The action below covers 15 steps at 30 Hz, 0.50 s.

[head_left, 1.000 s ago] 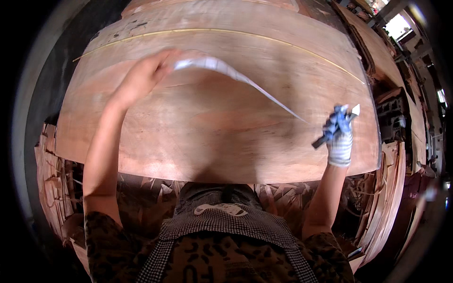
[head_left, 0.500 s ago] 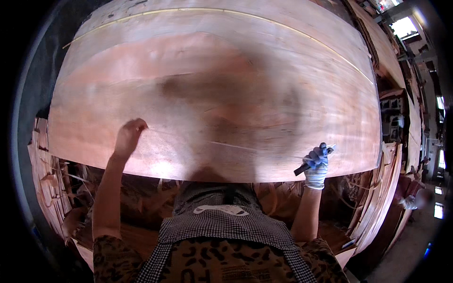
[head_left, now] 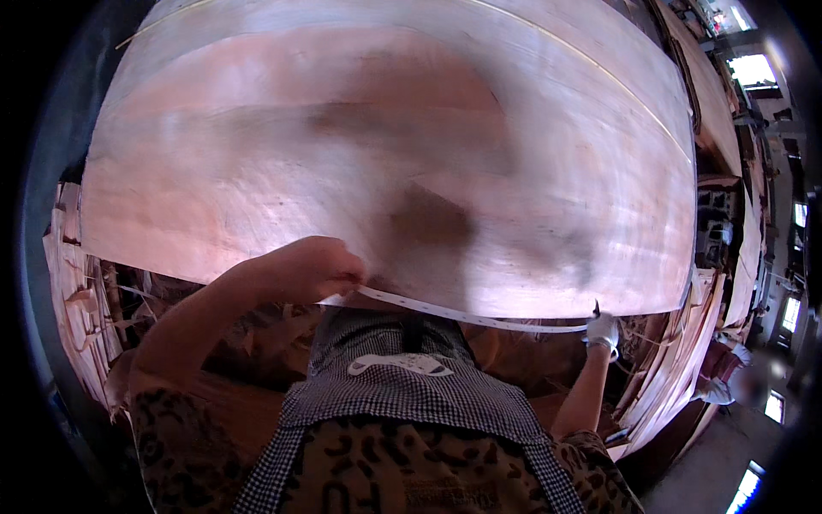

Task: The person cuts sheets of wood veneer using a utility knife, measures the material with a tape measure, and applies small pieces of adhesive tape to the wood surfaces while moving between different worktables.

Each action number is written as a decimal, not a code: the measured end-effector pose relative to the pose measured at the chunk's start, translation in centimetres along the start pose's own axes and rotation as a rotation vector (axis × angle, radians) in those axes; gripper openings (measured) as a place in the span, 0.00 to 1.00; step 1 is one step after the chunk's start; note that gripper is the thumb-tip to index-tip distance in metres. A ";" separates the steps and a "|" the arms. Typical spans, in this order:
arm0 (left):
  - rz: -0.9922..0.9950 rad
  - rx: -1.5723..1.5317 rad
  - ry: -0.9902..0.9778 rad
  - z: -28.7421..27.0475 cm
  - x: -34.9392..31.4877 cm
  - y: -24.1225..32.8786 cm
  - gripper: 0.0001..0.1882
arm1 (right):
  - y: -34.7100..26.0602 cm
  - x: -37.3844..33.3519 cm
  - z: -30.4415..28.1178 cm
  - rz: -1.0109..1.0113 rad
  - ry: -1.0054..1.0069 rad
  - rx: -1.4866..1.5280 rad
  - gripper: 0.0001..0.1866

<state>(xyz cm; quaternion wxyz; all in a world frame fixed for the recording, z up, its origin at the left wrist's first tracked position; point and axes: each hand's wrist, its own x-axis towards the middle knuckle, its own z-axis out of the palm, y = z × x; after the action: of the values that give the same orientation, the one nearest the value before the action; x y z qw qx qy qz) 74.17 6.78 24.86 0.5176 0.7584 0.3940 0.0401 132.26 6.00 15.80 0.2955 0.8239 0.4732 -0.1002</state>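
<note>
A strip of white tape (head_left: 467, 318) with dark dots hangs in a shallow curve along the near edge of a large sheet of wood veneer (head_left: 342, 197). Bare and closed, my left hand (head_left: 318, 267) pinches the strip's left end over the sheet's edge. My right hand (head_left: 602, 332), in a pale glove, is closed where the strip's other end reaches it, near the right front corner. A dark pointed tip sticks up from that fist, part of the knife-like tool with a dark handle; the fingers hide the rest.
A thin yellowish strip (head_left: 591, 73) crosses the far part of the sheet. Torn veneer scraps (head_left: 77, 300) stand at the left and more veneer pieces (head_left: 676, 368) at the right. Another person (head_left: 723, 373) is at the far right.
My left hand has moved right and nearer to me, and my right hand slightly right and nearer. The tape has come from above the sheet down to its front edge.
</note>
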 end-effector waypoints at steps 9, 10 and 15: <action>-0.049 -0.112 -0.062 -0.8 6.0 3.0 0.09 | -23.8 -15.2 -9.1 -1.019 -1.031 1.376 0.18; -0.089 -0.106 -0.087 -1.1 6.0 3.0 0.09 | -24.5 -15.7 -8.7 -0.912 -1.260 1.429 0.18; -0.101 -0.117 0.085 1.4 5.4 -2.2 0.10 | -26.3 -15.1 -8.5 -1.064 -0.920 1.075 0.11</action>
<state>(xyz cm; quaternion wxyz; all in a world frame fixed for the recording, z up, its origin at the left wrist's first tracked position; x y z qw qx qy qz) 77.29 9.49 20.51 0.5451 0.7037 0.4504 0.0689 101.19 10.02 19.06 -0.0565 0.3999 0.5169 -0.7548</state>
